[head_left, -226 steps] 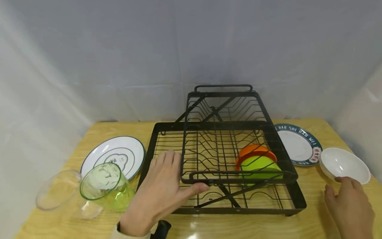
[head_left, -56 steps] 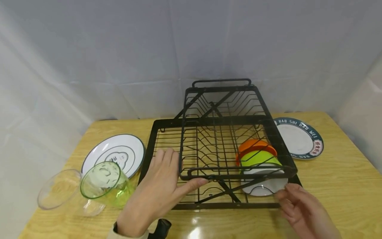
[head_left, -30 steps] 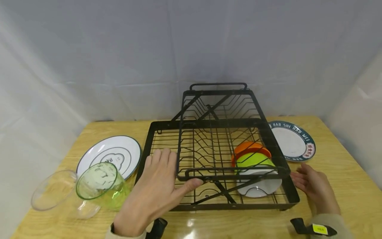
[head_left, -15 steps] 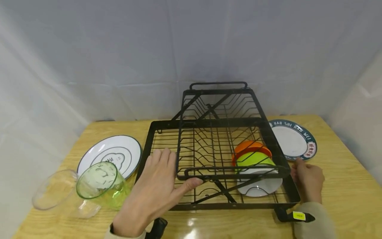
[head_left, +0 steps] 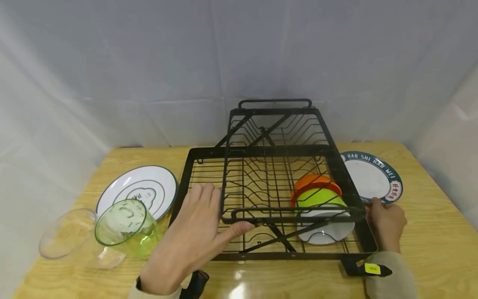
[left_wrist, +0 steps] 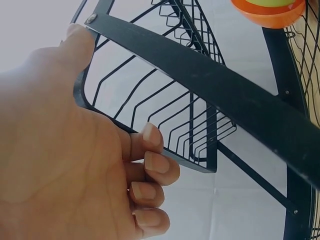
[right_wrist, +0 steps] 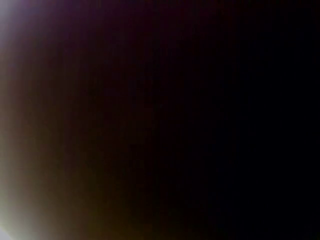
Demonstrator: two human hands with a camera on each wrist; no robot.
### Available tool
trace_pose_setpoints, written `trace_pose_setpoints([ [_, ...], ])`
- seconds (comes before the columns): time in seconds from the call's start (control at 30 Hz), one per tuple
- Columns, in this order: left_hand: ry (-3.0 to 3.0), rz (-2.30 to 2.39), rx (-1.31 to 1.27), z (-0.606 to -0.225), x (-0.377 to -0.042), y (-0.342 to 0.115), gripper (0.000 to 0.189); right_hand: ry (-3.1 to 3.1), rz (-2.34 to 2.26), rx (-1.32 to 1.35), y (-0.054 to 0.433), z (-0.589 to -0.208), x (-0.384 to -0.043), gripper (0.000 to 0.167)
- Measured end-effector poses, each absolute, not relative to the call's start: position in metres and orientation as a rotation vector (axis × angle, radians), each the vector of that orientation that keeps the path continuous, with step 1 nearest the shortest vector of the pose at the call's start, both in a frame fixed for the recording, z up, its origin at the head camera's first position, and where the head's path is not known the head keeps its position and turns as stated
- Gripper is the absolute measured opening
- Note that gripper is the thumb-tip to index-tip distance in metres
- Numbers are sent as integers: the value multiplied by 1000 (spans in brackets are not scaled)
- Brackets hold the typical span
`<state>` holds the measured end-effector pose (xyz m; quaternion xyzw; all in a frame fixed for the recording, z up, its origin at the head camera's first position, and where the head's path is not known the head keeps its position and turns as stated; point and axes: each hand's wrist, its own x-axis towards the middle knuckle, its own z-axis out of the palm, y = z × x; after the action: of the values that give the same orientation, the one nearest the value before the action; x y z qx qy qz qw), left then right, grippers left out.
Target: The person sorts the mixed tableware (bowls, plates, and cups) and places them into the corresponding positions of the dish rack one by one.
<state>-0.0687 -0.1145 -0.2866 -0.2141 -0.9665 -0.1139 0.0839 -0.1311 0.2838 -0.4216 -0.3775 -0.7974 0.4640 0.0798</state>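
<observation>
A black two-tier wire dish rack (head_left: 276,150) stands mid-table. My left hand (head_left: 194,236) grips the front left corner of its upper tier, thumb along the front bar; in the left wrist view its fingers (left_wrist: 156,162) curl at the tier's edge. A white plate with a dark green lettered rim (head_left: 367,178) lies right of the rack. My right hand (head_left: 386,224) pinches this plate's near rim, its fingertips partly hidden. On the lower tier, a white bowl (head_left: 325,232), a lime green bowl (head_left: 317,197) and an orange bowl (head_left: 311,181) lean in a row.
Left of the rack lie a white plate with a thin dark rim (head_left: 123,182), a tilted green cup (head_left: 143,236) and a clear cup (head_left: 67,236). White cloth (head_left: 157,83) hangs behind the wooden table (head_left: 433,249). The right wrist view is almost black.
The white bowl went from the right side of the table into the rack beside the green bowl. Then my right hand moved to the green-rimmed plate, which has shifted slightly right. My left hand stayed.
</observation>
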Motion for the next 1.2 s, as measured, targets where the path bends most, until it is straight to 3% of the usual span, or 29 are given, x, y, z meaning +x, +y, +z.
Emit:
trace_pose_setpoints([
  [0.17, -2889, -342, -647, -286, -69, -114, 76, -2103, 1768, -1110, 283, -421, -135, 19],
  [0.3, -2895, -346, -650, -287, -69, -114, 72, -1795, 2051, -1014, 277, -419, -139, 16],
  [0.5, -2930, -391, -629, -287, -69, -113, 72, -1879, 1935, -929, 275, -419, -140, 17],
  [0.87, -2931, -394, -627, -286, -69, -113, 74, -1427, 2145, -864, 275, -418, -144, 21],
  [1.2, -2937, -392, -632, -286, -69, -113, 75, -1326, 2179, -872, 274, -416, -143, 14],
])
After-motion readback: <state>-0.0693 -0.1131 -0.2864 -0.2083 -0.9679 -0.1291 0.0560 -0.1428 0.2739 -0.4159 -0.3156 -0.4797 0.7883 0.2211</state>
